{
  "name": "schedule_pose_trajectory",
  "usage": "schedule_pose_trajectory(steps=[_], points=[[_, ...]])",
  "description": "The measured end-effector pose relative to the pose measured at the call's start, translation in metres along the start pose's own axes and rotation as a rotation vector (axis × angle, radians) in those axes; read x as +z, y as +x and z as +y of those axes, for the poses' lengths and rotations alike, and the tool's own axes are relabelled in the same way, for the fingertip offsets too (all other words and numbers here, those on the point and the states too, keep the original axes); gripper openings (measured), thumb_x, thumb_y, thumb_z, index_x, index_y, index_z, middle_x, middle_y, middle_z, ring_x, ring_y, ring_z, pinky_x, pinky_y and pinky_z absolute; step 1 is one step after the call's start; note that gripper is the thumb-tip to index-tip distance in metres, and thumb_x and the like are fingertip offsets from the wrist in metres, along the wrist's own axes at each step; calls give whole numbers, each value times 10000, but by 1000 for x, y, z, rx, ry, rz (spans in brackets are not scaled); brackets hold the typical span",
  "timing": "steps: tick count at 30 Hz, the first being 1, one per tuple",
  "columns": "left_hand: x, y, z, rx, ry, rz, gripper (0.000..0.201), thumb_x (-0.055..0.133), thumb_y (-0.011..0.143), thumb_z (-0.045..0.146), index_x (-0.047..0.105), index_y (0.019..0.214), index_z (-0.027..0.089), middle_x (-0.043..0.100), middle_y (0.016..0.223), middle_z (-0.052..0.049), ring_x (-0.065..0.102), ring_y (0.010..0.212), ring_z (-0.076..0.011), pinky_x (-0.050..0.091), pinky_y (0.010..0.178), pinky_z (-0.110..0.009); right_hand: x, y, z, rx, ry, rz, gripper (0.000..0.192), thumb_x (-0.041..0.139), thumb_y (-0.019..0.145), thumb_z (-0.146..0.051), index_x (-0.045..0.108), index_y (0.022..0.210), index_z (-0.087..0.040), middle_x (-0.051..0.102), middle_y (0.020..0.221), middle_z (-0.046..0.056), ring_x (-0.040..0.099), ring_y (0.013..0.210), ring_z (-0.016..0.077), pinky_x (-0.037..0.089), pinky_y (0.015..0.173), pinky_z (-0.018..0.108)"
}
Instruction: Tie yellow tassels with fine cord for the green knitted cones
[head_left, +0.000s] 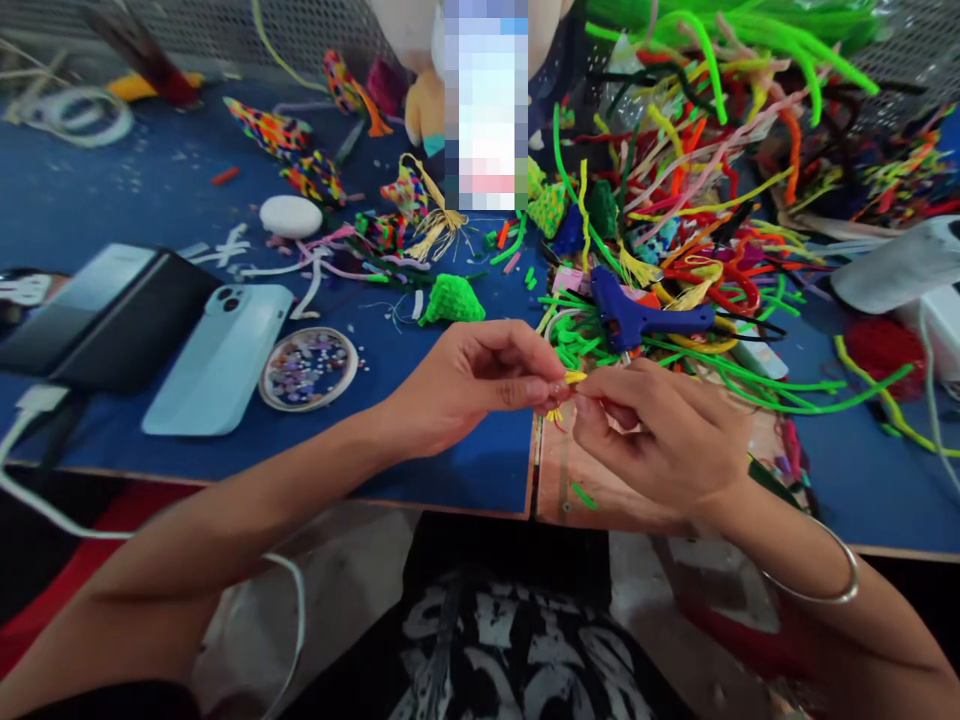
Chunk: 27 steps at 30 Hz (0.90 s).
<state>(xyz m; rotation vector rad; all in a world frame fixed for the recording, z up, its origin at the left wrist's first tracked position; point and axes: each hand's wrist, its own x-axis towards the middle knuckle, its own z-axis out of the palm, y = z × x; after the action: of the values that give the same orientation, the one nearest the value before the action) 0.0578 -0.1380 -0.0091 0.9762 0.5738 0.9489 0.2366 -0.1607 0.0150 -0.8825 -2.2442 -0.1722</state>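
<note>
Two hands meet just above the near edge of the table [112, 190]. The left hand [465, 385] and right hand [660, 430] both have fingers pinched together on a small yellow piece [574, 377], held up close, likely for fine work. Just beyond lies a blue glue gun [645, 318] amid green pipe cleaners [750, 380]. Off left sit a phone [221, 360] and a dish of beads [309, 368], within reach.

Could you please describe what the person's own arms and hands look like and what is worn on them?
Both forearms are bare, with no sleeves showing. The left hand wears nothing visible. The right hand has a thin silver bangle around the wrist. No gloves, rings or markings can be made out.
</note>
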Motion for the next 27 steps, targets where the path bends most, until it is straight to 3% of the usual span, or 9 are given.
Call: schedule_pose_trajectory(steps=[18,23,27], points=[[-2,-1,-4,24,77,16,124,791,657,222,697,732,191,681,696,31,632,628,-86,524,658,-196,3,-6,-3,-27,-72,7,150,521,830,-124,601,830,-251,549,526,-40,513,497,109,399,469,262],[-3,-1,-4,45,59,-9,99,771,682,184,697,747,186,685,707,38,642,642,-69,523,657,-162,4,-9,-4,-18,-94,-6,120,529,836,-139,596,856,-236,563,544,-34,530,520,111,402,472,267],[-4,1,-5,69,53,-39,106,766,685,149,694,758,177,687,716,37,651,655,-58,527,650,-134,7,-9,-4,-52,-147,58,136,522,829,-93,581,883,-203,561,543,-54,524,519,92,417,496,239]])
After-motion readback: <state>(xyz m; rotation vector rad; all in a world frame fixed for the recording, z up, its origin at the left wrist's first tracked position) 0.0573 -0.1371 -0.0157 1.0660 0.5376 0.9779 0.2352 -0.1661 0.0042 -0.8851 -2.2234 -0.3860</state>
